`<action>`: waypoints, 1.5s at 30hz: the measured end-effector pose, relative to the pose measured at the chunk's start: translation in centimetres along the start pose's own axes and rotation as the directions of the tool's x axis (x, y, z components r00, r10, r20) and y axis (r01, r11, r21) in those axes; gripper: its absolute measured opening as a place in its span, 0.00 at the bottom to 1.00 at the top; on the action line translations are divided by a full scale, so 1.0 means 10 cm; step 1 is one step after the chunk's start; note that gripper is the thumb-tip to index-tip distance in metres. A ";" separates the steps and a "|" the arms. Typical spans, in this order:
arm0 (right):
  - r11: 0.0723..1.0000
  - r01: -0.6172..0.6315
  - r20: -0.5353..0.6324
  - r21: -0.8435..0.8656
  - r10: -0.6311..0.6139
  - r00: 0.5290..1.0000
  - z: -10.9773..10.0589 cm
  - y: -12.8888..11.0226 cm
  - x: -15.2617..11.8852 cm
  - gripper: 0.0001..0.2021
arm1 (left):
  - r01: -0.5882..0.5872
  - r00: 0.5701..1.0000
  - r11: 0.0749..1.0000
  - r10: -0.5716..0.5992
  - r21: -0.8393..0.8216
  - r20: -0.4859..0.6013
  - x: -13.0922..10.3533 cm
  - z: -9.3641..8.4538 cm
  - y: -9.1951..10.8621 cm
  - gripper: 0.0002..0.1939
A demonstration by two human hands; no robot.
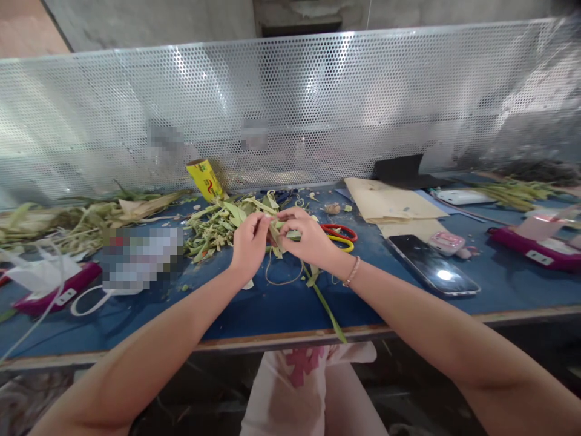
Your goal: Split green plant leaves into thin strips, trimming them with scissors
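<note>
My left hand (253, 238) and my right hand (305, 234) meet over the middle of the blue table, fingers pinched on a pale green leaf strip (275, 235) between them. A thin string (282, 283) loops down below the fingers onto the tabletop. Beside my left hand spreads a heap of cut green leaf pieces (211, 230). Scissors with red and yellow handles (344, 242) lie partly behind my right wrist. One long green strip (330, 312) reaches toward the table's front edge. My fingers hide part of the held piece.
A perforated metal screen (281, 115) closes off the back. At left are dried leaves (91, 221) and a magenta power strip (59, 290); a yellow tube (205, 180) leans behind the heap. At right lie brown paper (390, 203), a phone (431, 264) and another magenta power strip (535, 249).
</note>
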State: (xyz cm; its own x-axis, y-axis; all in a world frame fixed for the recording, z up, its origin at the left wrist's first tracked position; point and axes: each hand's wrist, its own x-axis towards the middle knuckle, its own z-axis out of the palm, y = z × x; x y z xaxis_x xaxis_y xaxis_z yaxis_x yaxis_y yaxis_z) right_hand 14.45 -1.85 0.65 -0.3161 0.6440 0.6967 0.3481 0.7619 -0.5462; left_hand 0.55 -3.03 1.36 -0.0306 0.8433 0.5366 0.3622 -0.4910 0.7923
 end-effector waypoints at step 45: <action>0.965 -0.188 0.148 0.184 0.162 0.976 -0.13 0.14 0.09 0.05 | 0.221 0.960 0.849 -0.103 -0.480 0.259 0.09 0.03 -0.15 0.05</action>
State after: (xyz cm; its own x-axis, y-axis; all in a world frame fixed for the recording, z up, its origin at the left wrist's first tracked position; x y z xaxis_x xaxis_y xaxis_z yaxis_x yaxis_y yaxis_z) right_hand 15.75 -0.28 1.12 -0.3828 0.7622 0.5220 0.2334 0.6265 -0.7437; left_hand 0.24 -1.50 0.53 0.1750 0.9170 0.3583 -0.1462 -0.3357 0.9305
